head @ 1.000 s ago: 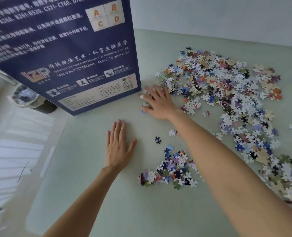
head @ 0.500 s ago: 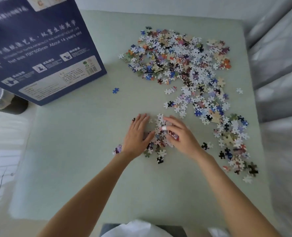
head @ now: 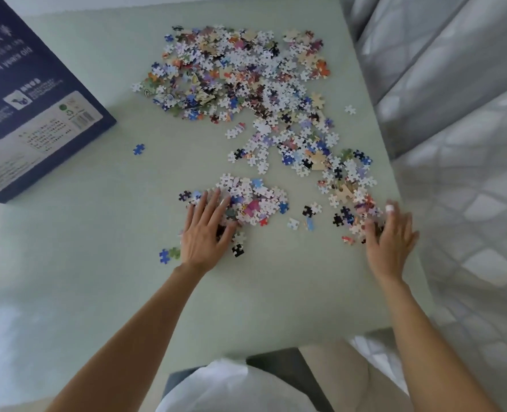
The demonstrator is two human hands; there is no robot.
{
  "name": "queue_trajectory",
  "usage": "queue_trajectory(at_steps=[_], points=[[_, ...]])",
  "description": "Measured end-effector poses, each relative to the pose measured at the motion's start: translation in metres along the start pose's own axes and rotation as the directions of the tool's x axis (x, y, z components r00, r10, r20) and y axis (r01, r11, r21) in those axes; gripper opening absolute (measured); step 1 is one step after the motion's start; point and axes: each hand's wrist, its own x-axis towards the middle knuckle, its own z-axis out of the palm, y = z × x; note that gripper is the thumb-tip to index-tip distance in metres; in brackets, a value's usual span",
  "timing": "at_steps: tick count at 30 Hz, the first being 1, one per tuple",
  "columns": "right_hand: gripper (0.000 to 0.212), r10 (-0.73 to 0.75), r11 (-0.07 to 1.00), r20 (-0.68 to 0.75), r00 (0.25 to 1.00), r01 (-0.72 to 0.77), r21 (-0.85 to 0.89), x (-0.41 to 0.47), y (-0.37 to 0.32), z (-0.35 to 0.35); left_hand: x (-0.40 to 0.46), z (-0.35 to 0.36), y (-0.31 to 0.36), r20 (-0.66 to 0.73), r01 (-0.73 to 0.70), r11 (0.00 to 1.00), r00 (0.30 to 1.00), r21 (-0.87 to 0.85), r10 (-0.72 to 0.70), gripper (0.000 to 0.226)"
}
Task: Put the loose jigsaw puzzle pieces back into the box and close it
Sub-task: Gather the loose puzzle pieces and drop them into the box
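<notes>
- The dark blue cardboard puzzle box (head: 32,114) with white print stands at the far left edge of the pale green tabletop (head: 97,263), well apart from the pieces.
- A single blue puzzle piece (head: 138,149) lies alone between the box and the main scatter.
- A blue piece and a green piece (head: 169,254) lie just beside the left wrist.
- The left hand (head: 206,233) lies flat, fingers straight and slightly spread, its fingertips resting on the near edge of a small gathered heap of mixed-colour pieces (head: 249,200).
- A black piece (head: 238,250) sits just beside that hand's thumb.
- The large spread of loose jigsaw pieces (head: 240,75) covers the far middle of the table and trails towards the right edge.
- The right hand (head: 390,236) rests near the right edge, fingers straight and apart, touching the trail's near end (head: 350,209); it is blurred.
</notes>
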Motion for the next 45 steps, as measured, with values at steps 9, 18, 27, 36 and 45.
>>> queue_trajectory(at_steps=[9,18,27,36,45], points=[[0.057,-0.261,0.954,0.068,0.963,0.247,0.168,-0.025,-0.110,0.041,0.020,0.006,0.040,-0.061,-0.118,0.946,0.993,-0.303,0.104,0.049],[0.034,-0.614,0.732,0.076,0.786,0.530,0.428,-0.008,-0.145,0.025,-0.013,-0.007,0.005,-0.048,-0.021,0.976,0.999,-0.215,0.011,0.062],[0.052,-0.173,0.985,0.162,0.972,0.169,0.040,0.084,-0.101,0.026,-0.014,-0.020,0.006,-0.071,0.026,0.953,0.996,-0.303,-0.050,0.047],[0.067,-0.488,0.838,0.296,0.821,0.346,0.422,-0.039,-0.176,0.038,-0.065,-0.051,-0.023,-0.046,0.525,0.851,0.851,0.014,-0.524,0.075],[0.099,-0.366,0.924,0.380,0.849,0.381,0.038,-0.041,-0.179,0.026,-0.047,-0.030,-0.001,-0.005,0.443,0.864,0.889,-0.239,-0.458,0.091]])
